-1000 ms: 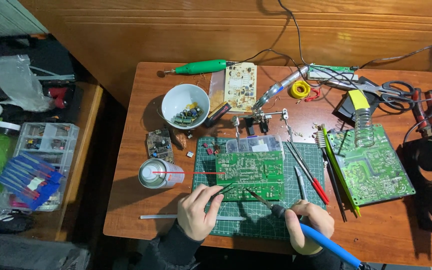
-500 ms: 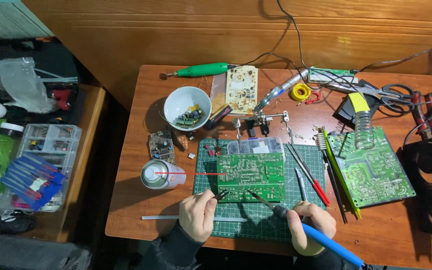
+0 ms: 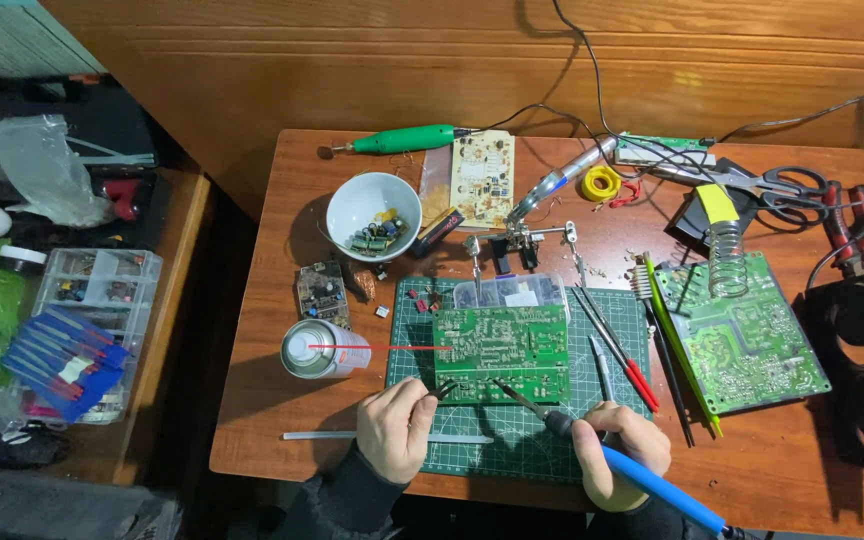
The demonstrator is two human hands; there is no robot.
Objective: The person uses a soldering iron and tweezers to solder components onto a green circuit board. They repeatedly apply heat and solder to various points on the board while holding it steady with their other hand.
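A green circuit board (image 3: 502,352) lies solder side up on a green cutting mat (image 3: 517,445). My left hand (image 3: 397,428) sits at the board's near left corner and pinches black tweezers (image 3: 442,389) whose tips touch the board's near edge. My right hand (image 3: 620,455) grips a soldering iron with a blue handle (image 3: 657,488); its metal tip (image 3: 508,392) rests on the board's near edge, just right of the tweezers.
A spray can (image 3: 324,349) with a red straw stands left of the mat. A white bowl (image 3: 373,215) of parts, a green rotary tool (image 3: 402,140), a helping-hands clamp (image 3: 522,240), a second green board (image 3: 742,335) and an iron stand (image 3: 724,258) lie around. Parts boxes (image 3: 82,330) sit at left.
The view has shifted slightly. Both hands stay at the board's near edge; the tweezers and iron tip remain close together there.
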